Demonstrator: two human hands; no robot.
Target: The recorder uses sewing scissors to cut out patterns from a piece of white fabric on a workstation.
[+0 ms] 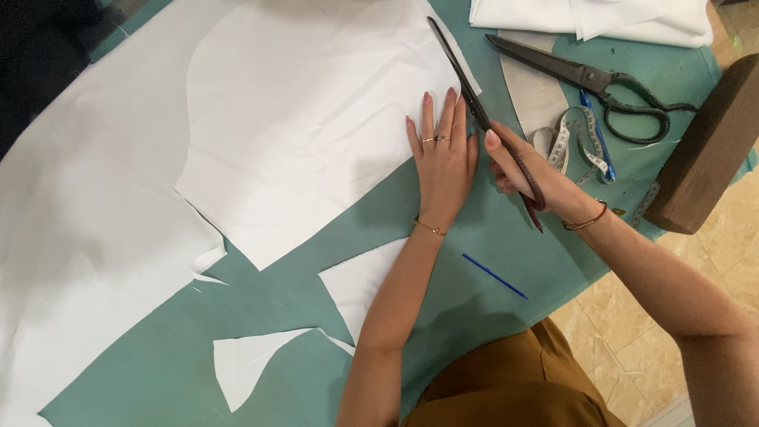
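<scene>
Beside flat left hand, right hand grip closed round scissors, white fabric underneath.

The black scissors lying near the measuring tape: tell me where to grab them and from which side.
Grip the black scissors by the looped handles at their right end, coming from the right. The blades point left toward the folded white cloth, while the loops lie open beside the measuring tape and wooden block.

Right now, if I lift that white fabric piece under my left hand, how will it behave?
The white fabric piece is probably floppy: it lies thin and faintly wrinkled on the green table. Likely light too. The left hand pressing it flat suggests it slides easily.
</scene>
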